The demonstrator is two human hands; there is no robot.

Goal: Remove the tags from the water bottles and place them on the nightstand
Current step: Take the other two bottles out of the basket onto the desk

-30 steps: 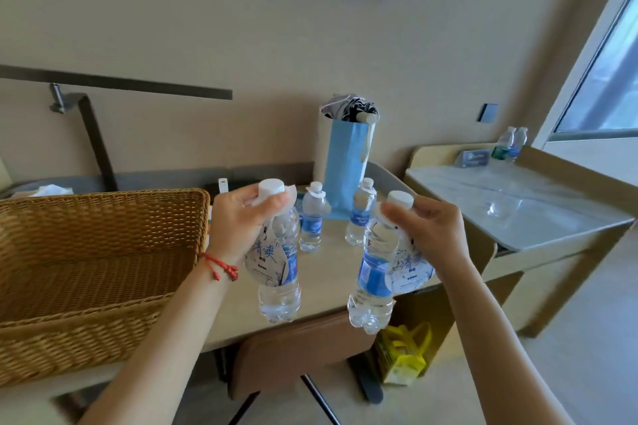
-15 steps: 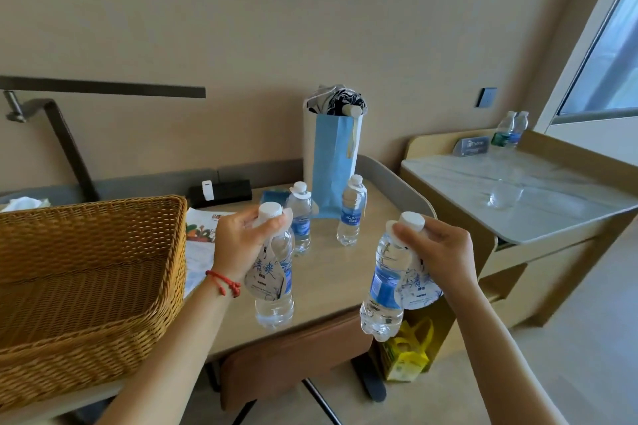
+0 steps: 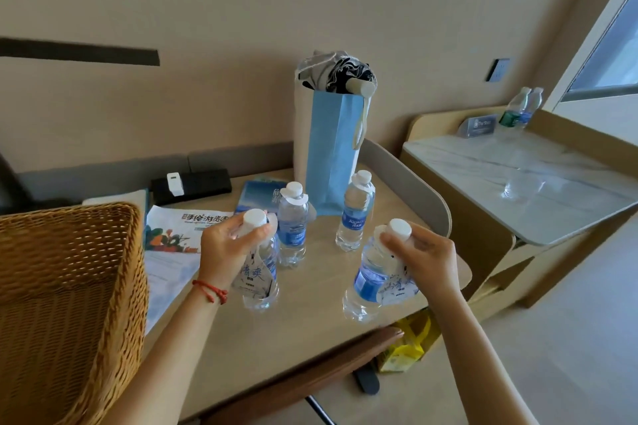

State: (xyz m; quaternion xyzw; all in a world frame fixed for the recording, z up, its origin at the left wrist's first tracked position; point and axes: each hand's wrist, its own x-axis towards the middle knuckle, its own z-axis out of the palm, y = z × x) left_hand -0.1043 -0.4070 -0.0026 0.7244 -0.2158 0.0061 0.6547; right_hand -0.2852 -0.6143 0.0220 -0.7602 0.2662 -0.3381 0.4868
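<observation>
My left grip clamps neck of left bottle, right grip neck of right bottle; tags dangle below grips, over table. Neck hold likely keeps collars reachable for removal.

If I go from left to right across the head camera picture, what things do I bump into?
Wicker basket → leaflet → left hand holding a tagged bottle → blue paper bag → right hand holding another tagged bottle → marble-topped nightstand.
</observation>
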